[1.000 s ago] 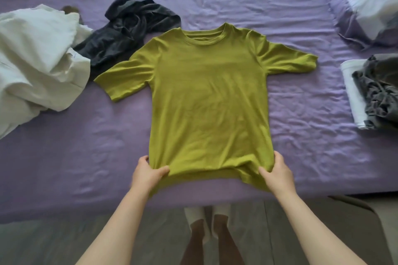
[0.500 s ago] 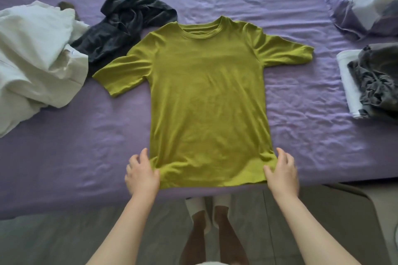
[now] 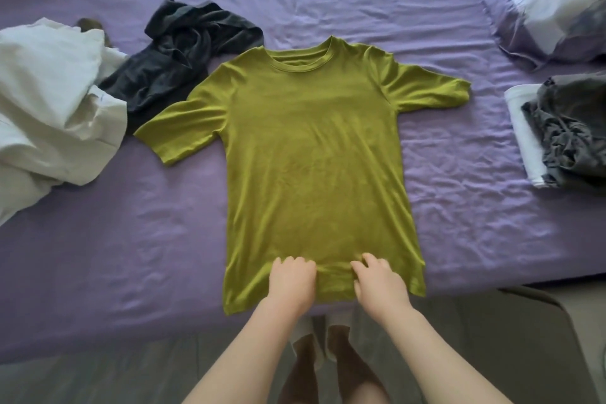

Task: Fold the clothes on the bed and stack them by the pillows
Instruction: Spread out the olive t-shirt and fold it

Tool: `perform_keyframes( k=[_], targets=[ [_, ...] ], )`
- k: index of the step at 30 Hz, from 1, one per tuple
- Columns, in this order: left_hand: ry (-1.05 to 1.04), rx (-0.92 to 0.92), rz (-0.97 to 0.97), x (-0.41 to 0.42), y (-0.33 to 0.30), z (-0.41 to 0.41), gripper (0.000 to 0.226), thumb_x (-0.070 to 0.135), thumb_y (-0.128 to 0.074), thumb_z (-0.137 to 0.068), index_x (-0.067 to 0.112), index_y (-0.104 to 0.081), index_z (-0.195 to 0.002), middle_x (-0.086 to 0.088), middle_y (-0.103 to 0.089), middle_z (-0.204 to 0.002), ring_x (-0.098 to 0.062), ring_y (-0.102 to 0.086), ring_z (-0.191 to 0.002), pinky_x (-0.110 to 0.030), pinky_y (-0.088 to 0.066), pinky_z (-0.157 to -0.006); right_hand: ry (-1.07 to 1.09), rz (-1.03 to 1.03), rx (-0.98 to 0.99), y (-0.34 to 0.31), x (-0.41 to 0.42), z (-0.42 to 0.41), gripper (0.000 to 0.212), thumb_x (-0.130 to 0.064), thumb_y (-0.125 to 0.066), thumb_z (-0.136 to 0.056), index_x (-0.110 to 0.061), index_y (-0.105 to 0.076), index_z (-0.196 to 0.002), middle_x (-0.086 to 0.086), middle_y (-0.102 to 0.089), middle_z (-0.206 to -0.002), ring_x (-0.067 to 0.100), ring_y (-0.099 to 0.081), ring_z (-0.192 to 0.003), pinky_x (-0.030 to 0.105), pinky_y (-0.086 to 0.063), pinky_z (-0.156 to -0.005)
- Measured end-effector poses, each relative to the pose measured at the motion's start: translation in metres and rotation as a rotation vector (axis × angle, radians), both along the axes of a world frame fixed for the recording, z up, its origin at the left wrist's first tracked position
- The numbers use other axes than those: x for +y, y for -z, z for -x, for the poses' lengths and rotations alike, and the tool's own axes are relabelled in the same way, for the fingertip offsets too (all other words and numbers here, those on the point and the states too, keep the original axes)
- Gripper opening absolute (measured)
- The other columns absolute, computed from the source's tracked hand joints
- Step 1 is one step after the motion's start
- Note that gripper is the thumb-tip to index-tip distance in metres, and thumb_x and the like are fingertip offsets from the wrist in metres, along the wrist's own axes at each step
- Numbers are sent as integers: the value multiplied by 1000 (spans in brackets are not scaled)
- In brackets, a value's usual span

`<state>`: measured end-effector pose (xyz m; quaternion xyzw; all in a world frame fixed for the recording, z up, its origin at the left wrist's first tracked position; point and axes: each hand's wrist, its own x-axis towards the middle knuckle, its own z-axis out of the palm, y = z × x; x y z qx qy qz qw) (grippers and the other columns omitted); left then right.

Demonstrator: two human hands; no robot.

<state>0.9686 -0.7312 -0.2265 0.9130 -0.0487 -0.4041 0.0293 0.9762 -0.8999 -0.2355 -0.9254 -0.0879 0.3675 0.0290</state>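
Both hands (image 3: 334, 284) now mid-hem; green T-shirt (image 3: 314, 154) collar-away, lengthwise.

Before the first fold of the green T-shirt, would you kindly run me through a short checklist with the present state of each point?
1. Green T-shirt spread face up, collar away from the person: ok.
2. Both sleeves laid out to the sides: ok.
3. Hem flat: not ok; it hangs at the bed edge and the cloth is rumpled between the left hand and right hand.
4. Hands off the cloth for a new grip: not ok; both rest on the lower part.
5. Left sleeve free of the dark garment: cannot tell; they meet or overlap.
6. Room by the pillow near the folded stack: ok.
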Motion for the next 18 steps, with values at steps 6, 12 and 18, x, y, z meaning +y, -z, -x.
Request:
perform_keyframes(
  k=[6, 12, 18],
  targets=[
    [-28, -94, 72, -1, -25, -51, 31, 16, -41, -92, 16, -48, -123, -7, -59, -116, -30, -53, -109, -37, -39, -87, 95, -118, -200, -23, -19, -63, 44, -27, -41, -95, -26, -38, -139, -6, -44, -138, 19, -49, -119, 33, -41, -94],
    [-66, -157, 129, -21, -36, -131, 38, 14, -44, -93, 15, -47, -131, -5, -50, -131, -27, -37, -129, -36, -37, -99, 143, -185, -265, -40, -48, -167, 45, -21, -47, -94, -20, -42, -139, 5, -35, -149, 25, -44, -128, 37, -39, -101],
    [-146, -183, 149, -58, -31, -221, 54, 15, -46, -94, 19, -30, -145, -8, -24, -154, -27, -13, -145, -39, -25, -114, 84, -198, -250, -23, -74, -271, 43, -19, -47, -94, -17, -45, -137, 9, -33, -149, 28, -39, -131, 40, -37, -103]
  ],
)
